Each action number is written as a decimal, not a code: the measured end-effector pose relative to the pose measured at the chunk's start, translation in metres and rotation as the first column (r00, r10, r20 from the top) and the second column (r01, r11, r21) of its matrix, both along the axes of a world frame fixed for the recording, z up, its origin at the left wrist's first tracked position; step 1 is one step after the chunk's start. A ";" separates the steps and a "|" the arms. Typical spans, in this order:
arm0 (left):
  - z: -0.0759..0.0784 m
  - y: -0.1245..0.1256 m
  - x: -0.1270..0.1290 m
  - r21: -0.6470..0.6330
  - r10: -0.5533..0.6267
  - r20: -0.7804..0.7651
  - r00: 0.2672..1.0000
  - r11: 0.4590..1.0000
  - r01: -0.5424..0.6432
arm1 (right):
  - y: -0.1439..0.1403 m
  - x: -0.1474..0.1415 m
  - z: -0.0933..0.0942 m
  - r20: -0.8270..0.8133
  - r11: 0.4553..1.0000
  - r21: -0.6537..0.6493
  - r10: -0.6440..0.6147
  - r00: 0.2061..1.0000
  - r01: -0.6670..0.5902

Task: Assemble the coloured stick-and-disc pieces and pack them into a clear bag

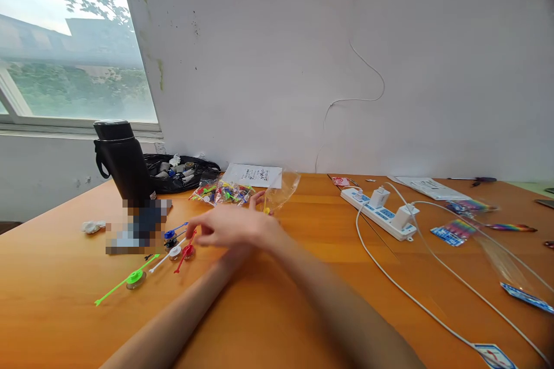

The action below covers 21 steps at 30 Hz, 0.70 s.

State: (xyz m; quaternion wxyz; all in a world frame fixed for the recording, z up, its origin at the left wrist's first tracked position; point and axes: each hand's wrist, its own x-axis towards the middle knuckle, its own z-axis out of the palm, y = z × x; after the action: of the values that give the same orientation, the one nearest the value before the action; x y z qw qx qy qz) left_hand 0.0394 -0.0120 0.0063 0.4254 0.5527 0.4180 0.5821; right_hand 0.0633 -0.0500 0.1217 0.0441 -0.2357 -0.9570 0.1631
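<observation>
My right hand (223,225) reaches left across my left forearm, thumb and fingers apart. Its fingertips are beside the upper end of a red arrow-like stick with a round hub (188,252); whether they touch cannot be made out. Nearby lie similar pieces in white (175,252), blue (169,235) and black, plus a bright green one (135,278) on a clear round base. Mostly hidden behind my right wrist, my left hand (257,200) grips a clear plastic bag (283,189). A small yellow piece (267,210) shows at the bag's lower edge.
Packets of colourful parts (223,191) and a printed sheet (252,174) lie behind my hands. A black bottle (123,164) and a black bag of rubbish (186,170) stand left. A white power strip (378,213) with cables and several rainbow-coloured packets (454,232) occupy the right.
</observation>
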 end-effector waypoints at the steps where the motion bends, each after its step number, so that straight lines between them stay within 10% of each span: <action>1: 0.001 0.000 0.000 -0.012 -0.024 -0.001 1.000 1.000 0.024 | -0.004 -0.010 -0.010 0.061 0.999 -0.003 -0.037 0.997 0.038; 11: 0.007 -0.010 0.002 -0.001 -0.175 -0.005 0.985 0.985 0.175 | -0.008 -0.044 -0.055 0.144 0.993 0.049 0.103 0.984 -0.111; 21: 0.004 -0.002 0.000 0.045 -0.061 -0.037 0.997 0.997 0.063 | -0.002 -0.033 -0.038 0.102 0.985 0.167 -0.059 0.993 0.042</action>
State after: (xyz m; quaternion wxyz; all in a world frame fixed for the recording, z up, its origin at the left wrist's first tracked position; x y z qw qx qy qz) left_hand 0.0399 -0.0137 0.0105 0.4229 0.5855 0.3945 0.5681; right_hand 0.0303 -0.0524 0.0835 0.0165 -0.2637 -0.9620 0.0693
